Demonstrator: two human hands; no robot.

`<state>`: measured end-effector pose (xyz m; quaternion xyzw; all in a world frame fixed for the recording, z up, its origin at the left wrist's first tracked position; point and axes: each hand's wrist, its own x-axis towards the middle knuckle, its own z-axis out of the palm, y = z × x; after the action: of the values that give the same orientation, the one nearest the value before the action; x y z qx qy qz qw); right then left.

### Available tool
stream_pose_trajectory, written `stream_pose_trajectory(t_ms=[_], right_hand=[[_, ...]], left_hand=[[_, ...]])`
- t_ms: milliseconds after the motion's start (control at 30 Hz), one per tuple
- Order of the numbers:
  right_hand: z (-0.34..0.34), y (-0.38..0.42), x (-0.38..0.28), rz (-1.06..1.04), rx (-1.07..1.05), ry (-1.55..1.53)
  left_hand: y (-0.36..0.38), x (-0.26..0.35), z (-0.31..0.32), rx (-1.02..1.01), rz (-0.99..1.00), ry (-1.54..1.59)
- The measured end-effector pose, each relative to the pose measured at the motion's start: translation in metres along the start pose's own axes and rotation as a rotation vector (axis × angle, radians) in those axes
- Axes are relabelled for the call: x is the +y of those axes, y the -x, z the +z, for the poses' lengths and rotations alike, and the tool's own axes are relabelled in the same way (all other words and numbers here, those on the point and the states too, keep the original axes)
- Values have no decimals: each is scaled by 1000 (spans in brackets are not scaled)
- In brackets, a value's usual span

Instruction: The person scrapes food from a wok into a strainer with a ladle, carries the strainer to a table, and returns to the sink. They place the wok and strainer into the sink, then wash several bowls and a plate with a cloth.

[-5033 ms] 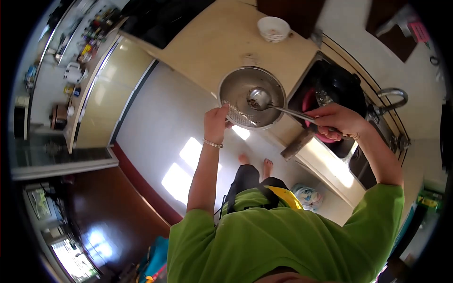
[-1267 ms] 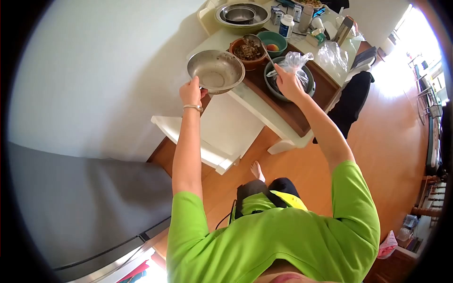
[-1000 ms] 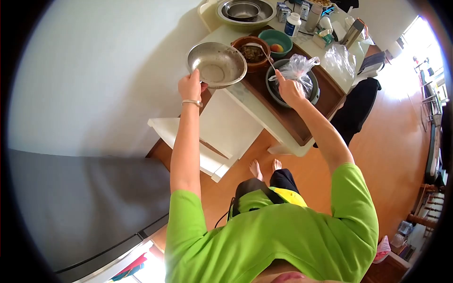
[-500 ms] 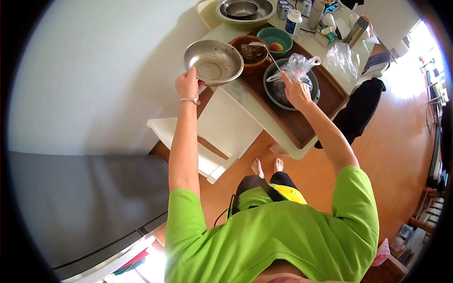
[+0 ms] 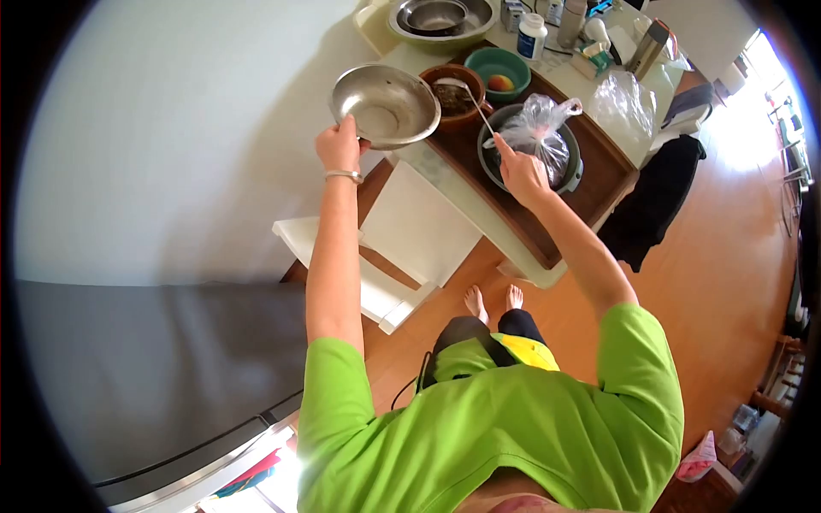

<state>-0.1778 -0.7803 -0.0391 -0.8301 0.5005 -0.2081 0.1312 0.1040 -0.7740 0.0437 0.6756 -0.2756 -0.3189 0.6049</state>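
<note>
My left hand (image 5: 339,147) grips the near edge of a metal bowl (image 5: 386,107), held tilted left of a brown pot (image 5: 455,99). In my right hand (image 5: 523,173) is the handle of a metal ladle (image 5: 481,113); its head lies in the brown pot, over dark food. Beneath and beside my right hand, a grey pot (image 5: 575,177) contains a tied clear plastic bag (image 5: 540,137). Behind these stands a green bowl (image 5: 484,60) with a red and yellow fruit (image 5: 500,83) in it.
A brown tray (image 5: 599,198) carries the pots. Nested metal bowls (image 5: 436,17), a white bottle (image 5: 531,37), a steel flask (image 5: 647,51) and a crumpled plastic bag (image 5: 623,107) stand behind it. A white chair (image 5: 415,224) is below; black cloth (image 5: 657,201) hangs right.
My right hand has moved slightly left, and the ladle's head has shifted left and sunk deeper into the brown pot. My left hand has risen slightly with the bowl.
</note>
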Motion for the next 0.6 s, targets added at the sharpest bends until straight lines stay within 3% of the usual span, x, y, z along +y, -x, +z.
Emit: stream_pose_trajectory(t_ms=[167,200,233,300,433,600], right_hand=[[-1,-8,2,144,-9,-186],[1,-12,3,-8,199,-385],[-1,-10,8,-17,192,-383],[-43,-11,-20,349,-148,-964],[-70,-7,-55,436,-307,-1241],[-82,19,-94,312,-611,-1405]], left_hand=[[-4,-3,5,21,-6,22],[-4,-3,5,28,-19,8],[0,-5,4,36,-42,-14],[9,-5,4,54,-51,-7],[33,-12,1,90,-74,72],[109,-24,-27,208,-34,296]])
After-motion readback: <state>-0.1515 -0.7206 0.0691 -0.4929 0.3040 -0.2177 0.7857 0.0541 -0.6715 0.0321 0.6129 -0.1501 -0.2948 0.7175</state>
